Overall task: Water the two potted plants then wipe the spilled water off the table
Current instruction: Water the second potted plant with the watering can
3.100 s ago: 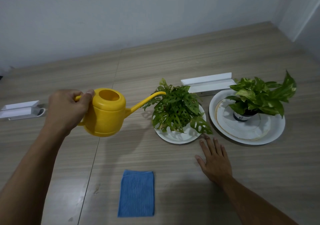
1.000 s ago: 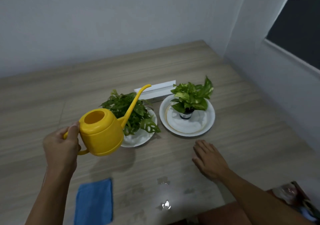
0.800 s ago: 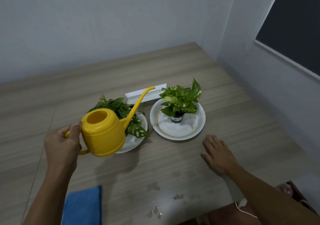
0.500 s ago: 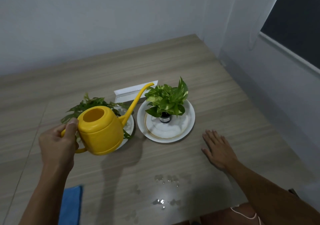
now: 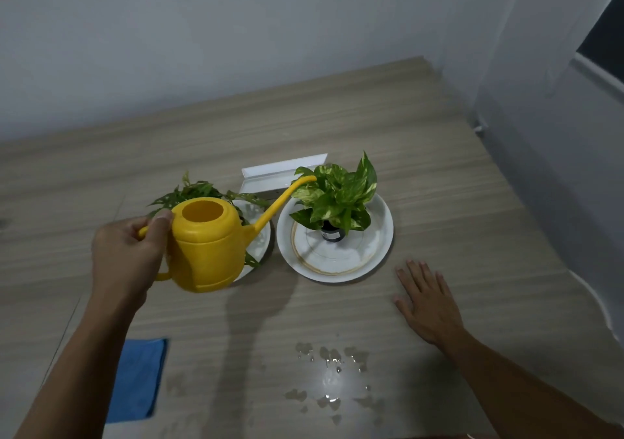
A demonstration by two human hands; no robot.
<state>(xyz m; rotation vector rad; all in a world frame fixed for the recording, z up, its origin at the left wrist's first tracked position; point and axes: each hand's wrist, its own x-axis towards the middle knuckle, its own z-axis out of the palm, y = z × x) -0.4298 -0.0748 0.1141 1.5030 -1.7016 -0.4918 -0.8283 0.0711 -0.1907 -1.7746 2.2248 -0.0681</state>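
My left hand (image 5: 128,259) grips the handle of a yellow watering can (image 5: 209,246), held above the table. Its spout tip reaches the leaves of the right potted plant (image 5: 337,198), which stands in a small dark pot on a large white plate (image 5: 378,236). The left potted plant (image 5: 199,190) on a smaller white plate (image 5: 261,239) is largely hidden behind the can. My right hand (image 5: 427,300) lies flat on the table, fingers spread, to the right of the large plate. Spilled water drops (image 5: 329,364) glisten near the front edge. A blue cloth (image 5: 138,379) lies at the front left.
A white angled bracket (image 5: 280,175) sits on the wooden table (image 5: 439,185) just behind the plants. A grey wall borders the table at the back and on the right, with a dark window at the far right.
The watering can has moved right from the left plant; its spout tip is now over the right plant's leaves. My right hand has stayed flat on the table.
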